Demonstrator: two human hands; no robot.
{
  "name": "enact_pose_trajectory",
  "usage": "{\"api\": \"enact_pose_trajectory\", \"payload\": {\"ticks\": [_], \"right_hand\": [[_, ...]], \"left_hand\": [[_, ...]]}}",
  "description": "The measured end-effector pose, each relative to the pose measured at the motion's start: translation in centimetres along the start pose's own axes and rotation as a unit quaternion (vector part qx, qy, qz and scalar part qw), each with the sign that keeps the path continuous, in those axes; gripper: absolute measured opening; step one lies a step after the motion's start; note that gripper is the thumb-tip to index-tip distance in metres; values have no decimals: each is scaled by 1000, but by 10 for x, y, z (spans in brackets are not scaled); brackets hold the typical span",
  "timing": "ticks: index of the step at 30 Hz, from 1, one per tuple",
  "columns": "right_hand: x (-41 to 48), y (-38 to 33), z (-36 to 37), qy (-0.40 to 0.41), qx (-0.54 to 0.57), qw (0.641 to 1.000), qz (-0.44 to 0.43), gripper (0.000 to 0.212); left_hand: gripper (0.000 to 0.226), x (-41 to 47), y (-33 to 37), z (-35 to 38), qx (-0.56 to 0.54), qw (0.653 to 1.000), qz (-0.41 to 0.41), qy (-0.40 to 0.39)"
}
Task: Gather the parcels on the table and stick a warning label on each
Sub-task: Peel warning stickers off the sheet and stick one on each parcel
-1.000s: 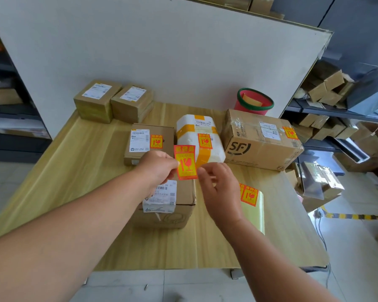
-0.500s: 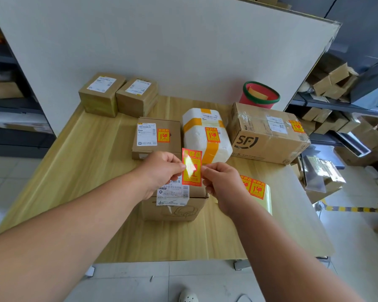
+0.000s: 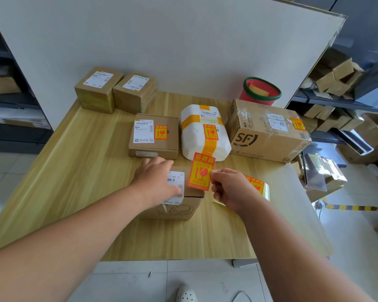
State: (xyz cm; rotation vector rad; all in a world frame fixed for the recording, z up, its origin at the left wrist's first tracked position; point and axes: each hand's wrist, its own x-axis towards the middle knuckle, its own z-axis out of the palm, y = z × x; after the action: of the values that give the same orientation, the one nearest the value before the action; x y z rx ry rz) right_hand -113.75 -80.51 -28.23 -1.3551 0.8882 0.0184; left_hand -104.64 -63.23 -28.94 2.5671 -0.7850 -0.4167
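From the head camera I watch the right hand [image 3: 229, 189] pinch a glossy red-and-yellow warning label [image 3: 201, 171] by its edge, poised just above the near cardboard parcel [image 3: 175, 205] on the pale wood-grain worktop [image 3: 74, 171]. The left hand [image 3: 156, 178] rests flat and released on that parcel's white shipping slip. I judge the limp label could curl onto itself, or land skewed over the barcode. Behind, a flat carton [image 3: 154, 136], a white foam box [image 3: 205, 131] and a taped carton [image 3: 268, 131] carry labels; two small boxes [image 3: 116, 90] do not.
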Motion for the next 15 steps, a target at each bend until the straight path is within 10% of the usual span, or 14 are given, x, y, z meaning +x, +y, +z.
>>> {"api": "enact_pose_trajectory", "payload": {"ticks": [15], "right_hand": [[16, 9, 10, -16, -68, 997, 37, 9]], "left_hand": [[82, 3, -8, 8, 67, 997, 29, 7]]}}
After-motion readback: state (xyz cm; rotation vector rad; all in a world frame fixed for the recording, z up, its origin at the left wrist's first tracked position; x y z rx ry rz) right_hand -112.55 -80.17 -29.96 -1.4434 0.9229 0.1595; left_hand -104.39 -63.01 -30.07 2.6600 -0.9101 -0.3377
